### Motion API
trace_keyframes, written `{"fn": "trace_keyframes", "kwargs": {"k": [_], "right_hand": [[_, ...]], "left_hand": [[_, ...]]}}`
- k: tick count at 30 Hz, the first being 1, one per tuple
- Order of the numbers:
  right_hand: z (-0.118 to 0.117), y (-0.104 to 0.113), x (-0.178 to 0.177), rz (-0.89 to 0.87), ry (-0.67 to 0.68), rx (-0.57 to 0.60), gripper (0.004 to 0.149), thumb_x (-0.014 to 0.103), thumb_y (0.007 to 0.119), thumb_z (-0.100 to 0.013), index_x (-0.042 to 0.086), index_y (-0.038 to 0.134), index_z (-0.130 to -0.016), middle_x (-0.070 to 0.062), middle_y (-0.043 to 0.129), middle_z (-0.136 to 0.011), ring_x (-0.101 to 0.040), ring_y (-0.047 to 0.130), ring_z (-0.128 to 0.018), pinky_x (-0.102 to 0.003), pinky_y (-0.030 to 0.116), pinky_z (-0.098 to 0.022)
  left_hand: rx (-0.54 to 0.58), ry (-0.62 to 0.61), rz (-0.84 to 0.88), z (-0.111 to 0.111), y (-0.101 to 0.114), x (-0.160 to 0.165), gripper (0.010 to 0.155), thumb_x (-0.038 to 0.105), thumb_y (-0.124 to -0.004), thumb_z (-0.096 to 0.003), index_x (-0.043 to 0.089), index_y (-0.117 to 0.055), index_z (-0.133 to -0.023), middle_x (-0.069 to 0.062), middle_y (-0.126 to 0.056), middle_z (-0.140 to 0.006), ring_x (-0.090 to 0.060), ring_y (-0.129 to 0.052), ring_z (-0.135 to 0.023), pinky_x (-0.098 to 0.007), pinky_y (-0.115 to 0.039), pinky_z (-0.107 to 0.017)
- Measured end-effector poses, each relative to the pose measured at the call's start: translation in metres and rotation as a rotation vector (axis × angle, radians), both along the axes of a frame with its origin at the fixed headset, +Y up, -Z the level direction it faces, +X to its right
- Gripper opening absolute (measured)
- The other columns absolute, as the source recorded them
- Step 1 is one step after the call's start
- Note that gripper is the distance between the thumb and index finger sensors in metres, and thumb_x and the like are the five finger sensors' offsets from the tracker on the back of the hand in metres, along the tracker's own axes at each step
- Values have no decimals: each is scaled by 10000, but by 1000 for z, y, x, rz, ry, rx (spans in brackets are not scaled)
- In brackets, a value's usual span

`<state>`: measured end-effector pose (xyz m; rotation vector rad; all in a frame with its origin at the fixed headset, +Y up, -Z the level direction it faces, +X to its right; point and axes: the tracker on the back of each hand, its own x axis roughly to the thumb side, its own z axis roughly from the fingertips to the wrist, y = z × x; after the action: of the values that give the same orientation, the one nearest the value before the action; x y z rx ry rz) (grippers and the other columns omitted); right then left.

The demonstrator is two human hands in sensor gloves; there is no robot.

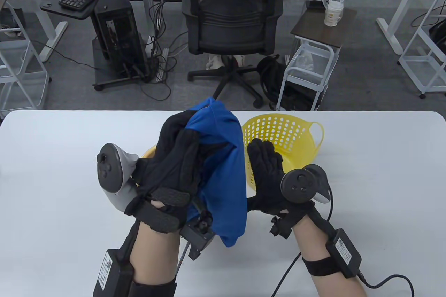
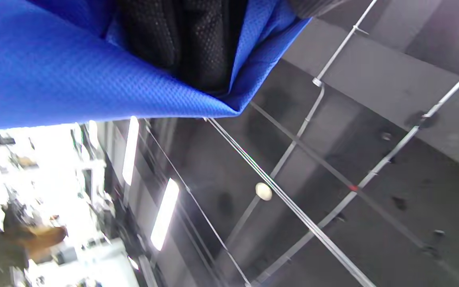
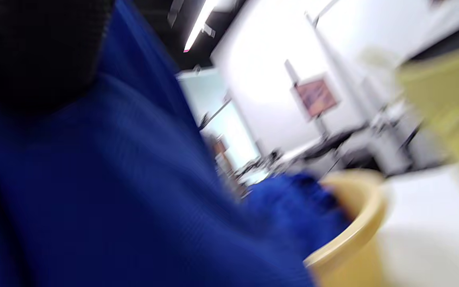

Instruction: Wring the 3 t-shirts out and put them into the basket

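Observation:
A blue t-shirt (image 1: pixel 223 171) hangs bunched above the table, gripped at its top by my left hand (image 1: pixel 177 130), whose gloved fingers curl round the cloth. The left wrist view shows the same blue cloth (image 2: pixel 54 71) folded round my dark fingers (image 2: pixel 197 40). My right hand (image 1: pixel 264 157) stands beside the shirt's right side with straight fingers, holding nothing, in front of the yellow perforated basket (image 1: pixel 299 130). In the blurred right wrist view, the shirt (image 3: pixel 114 191) fills the left side. More blue cloth (image 3: pixel 293 207) lies in a yellow basin (image 3: pixel 357 231).
The basin's rim (image 1: pixel 149 152) peeks out behind my left hand. The basket has a handle (image 1: pixel 318 133) on its right. The white table (image 1: pixel 366 171) stretches out to both sides. Beyond its far edge stand an office chair (image 1: pixel 231 15) and a small cart (image 1: pixel 313 67).

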<state>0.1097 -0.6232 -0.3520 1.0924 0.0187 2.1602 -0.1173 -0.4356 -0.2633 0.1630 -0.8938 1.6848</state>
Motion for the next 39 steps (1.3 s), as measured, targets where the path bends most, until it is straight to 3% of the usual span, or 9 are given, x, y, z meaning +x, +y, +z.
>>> {"fn": "trace_keyframes", "kwargs": {"k": [4,8,10,16,20,23,27,34,39], "right_hand": [[14,-18,-44,0,168,-71,1276,631,887,-393,-40,62,-1097,-480,28,-1079,-759,34,-857,-869,181,-503],[21,-26,-61,-179,182,-178,487,365,782,-596,124,734,-1016,-400,308,-1133,-749,172,-885,-864,228,-489],[17,-20,-52,-248,85,-196,421,286,774,-596,55,799,-948,-395,434,-1120,-786,292,-871,-877,274,-485],[-8,16,55,-587,-388,-351,423,241,752,-599,-3,779,-943,-459,565,-1054,-835,489,-792,-889,453,-445],[-2,33,101,-745,-367,-538,437,242,683,-632,16,684,-1006,-520,514,-1038,-855,525,-746,-884,531,-413],[-3,29,107,-879,-348,-610,456,258,656,-637,21,649,-1027,-533,507,-1024,-855,558,-725,-873,601,-388],[-2,25,93,-1098,-175,-763,463,259,635,-645,23,605,-1042,-530,466,-1028,-850,537,-735,-867,592,-401],[29,52,65,-1216,129,-762,464,287,615,-646,52,585,-1044,-490,497,-1039,-819,572,-757,-842,630,-424],[45,60,57,-1217,119,-683,463,293,636,-631,51,616,-1026,-454,546,-1038,-794,572,-777,-826,609,-445]], "left_hand": [[25,-150,24,9,7,17,432,500,-537,-705,380,-462,-1114,-8,-565,-1267,-146,-820,-1047,-405,-691,-852],[13,-151,55,12,4,7,434,502,-550,-699,381,-482,-1110,-12,-586,-1260,-153,-834,-1031,-415,-701,-841],[20,-104,74,14,3,-14,435,511,-549,-698,390,-489,-1111,-7,-610,-1256,-143,-856,-1017,-429,-719,-826],[-80,373,82,16,-28,-133,430,523,-535,-702,396,-487,-1110,-13,-655,-1220,-149,-872,-961,-447,-710,-806],[-313,747,-216,12,-83,-165,442,485,-579,-707,350,-509,-1122,-82,-519,-1274,-343,-637,-1112,-582,-558,-809],[-401,835,-404,-4,-127,-147,638,534,-610,-691,259,-344,-1202,-254,-298,-1269,-556,-335,-1091,-690,-385,-753],[-379,556,-645,-26,-165,-75,913,658,-746,-617,252,-194,-1221,-277,-150,-1270,-597,-147,-1063,-715,-269,-747],[-275,329,-1274,-44,-200,67,1287,727,-863,-475,120,85,-1099,-373,-95,-1214,-734,-224,-988,-793,-399,-691],[-470,405,-933,-73,-210,69,627,581,-695,-630,370,-448,-1166,-286,-363,-1251,-696,-378,-994,-762,-474,-676]]}}
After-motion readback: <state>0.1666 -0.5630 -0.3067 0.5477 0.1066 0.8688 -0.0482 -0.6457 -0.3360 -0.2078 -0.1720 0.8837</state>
